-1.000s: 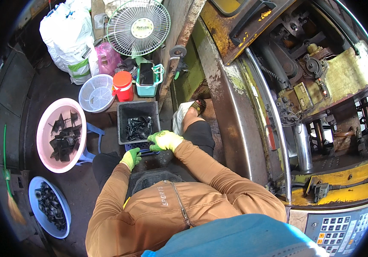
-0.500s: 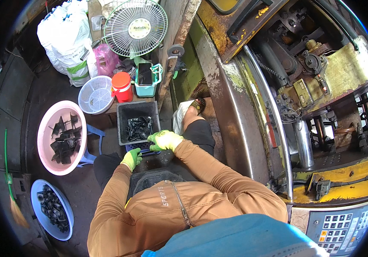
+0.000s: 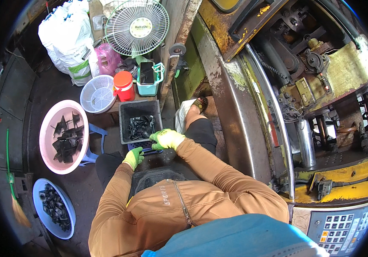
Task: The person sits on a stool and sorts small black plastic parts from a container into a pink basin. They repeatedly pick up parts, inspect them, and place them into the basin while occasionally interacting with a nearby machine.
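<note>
Yellow-green gloves cover both hands. My left hand is just below the near left corner of a dark grey bin, its fingers curled together. At that bin's near right corner is my right hand, fingers bent and pointing left. Anything small held in either hand is hidden. Thin black plastic pieces lie heaped inside the bin. Part of a blue crate shows under the bin, between my hands. A dark mesh surface lies close to my body.
At left, a pink basin of black bladed parts rests on a blue stool. A blue basin of black pieces stands lower left. Beyond are a white basket, red jug and fan. A machine with a rail flanks my right.
The whole view has shifted slightly. Both hands stay near the bin's front edge with almost the same pose, and the bins and basins look unchanged.
</note>
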`<state>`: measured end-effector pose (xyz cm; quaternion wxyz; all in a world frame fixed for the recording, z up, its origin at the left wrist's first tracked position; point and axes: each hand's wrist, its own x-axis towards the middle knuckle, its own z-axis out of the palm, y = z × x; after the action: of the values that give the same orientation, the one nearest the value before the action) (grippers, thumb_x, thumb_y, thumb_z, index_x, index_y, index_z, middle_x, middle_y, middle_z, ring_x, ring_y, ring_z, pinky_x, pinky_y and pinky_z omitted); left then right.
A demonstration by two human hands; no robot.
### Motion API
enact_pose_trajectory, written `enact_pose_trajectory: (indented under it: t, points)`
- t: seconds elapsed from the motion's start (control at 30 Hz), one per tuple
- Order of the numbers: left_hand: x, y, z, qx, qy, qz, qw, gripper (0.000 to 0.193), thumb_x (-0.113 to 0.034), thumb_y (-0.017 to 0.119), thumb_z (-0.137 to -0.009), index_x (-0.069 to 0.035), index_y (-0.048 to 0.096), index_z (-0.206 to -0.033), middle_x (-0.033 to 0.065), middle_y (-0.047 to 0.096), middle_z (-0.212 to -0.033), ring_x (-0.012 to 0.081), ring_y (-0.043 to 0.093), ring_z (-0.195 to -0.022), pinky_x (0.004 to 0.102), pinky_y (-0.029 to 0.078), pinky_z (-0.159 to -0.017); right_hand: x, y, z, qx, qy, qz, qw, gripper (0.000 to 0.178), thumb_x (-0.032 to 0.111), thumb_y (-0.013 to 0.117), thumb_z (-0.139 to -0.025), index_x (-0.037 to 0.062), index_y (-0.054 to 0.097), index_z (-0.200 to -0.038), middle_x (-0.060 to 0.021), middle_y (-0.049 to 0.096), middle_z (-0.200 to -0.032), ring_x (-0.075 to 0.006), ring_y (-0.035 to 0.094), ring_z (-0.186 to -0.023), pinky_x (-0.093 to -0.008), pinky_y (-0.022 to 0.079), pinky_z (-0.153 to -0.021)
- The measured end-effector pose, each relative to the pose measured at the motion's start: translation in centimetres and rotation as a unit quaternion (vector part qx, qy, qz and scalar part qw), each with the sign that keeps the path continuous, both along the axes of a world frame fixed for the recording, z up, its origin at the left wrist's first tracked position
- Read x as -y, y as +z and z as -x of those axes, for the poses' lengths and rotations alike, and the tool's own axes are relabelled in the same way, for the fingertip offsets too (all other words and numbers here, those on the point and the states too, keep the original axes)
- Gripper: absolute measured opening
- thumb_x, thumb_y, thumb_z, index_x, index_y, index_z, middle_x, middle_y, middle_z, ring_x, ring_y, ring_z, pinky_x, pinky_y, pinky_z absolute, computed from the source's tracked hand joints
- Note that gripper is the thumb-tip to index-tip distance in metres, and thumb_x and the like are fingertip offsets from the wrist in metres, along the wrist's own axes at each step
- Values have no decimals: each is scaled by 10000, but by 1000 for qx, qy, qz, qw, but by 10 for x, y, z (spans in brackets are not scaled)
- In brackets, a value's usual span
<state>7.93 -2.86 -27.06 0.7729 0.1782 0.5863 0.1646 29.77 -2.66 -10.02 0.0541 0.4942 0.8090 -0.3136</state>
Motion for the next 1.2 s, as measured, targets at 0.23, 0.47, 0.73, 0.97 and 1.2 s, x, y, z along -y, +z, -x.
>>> enact_pose_trajectory:
  t: [0.23, 0.47, 0.73, 0.97, 1.2]
  points:
    - [-1, -6, 1, 19, -9, -7, 1000, 241, -315, 596, -929, -78, 583, -884, 46, 596, -736, 171, 540, -524, 294, 410, -452, -1, 2, 0, 15, -2, 21, 1000, 506, 377, 633, -844, 52, 601, -1230, -203, 656, -1154, -372, 622, -1079, -443, 482, -919]
    - [0, -12, -1, -35, -23, -12, 999, 217, -332, 586, -930, -116, 598, -951, 26, 605, -794, 165, 535, -561, 304, 398, -483, -2, -3, 1, 17, -3, 20, 1000, 528, 384, 635, -832, 52, 607, -1241, -195, 650, -1184, -365, 619, -1095, -438, 480, -930]
    - [4, -4, 0, 5, 0, -20, 1000, 240, -324, 608, -917, -85, 592, -907, 36, 602, -758, 176, 549, -552, 297, 415, -461, -1, 3, 2, 31, -1, 37, 999, 530, 374, 617, -866, 56, 573, -1287, -195, 628, -1234, -362, 587, -1158, -432, 449, -981]
    - [8, 6, -1, -37, -25, -50, 998, 313, -333, 614, -910, -42, 623, -1025, 75, 643, -916, 196, 600, -692, 313, 468, -566, 0, 3, 3, 23, -7, 34, 999, 497, 374, 599, -877, 73, 578, -1272, -205, 637, -1199, -361, 595, -1135, -430, 460, -957]
    - [6, -4, 0, -11, -30, -34, 999, 283, -358, 601, -914, -106, 635, -1038, 37, 645, -916, 170, 577, -714, 306, 448, -605, -1, 3, 1, 0, -16, 31, 999, 494, 371, 616, -861, 67, 604, -1250, -198, 644, -1197, -350, 604, -1130, -420, 472, -953]
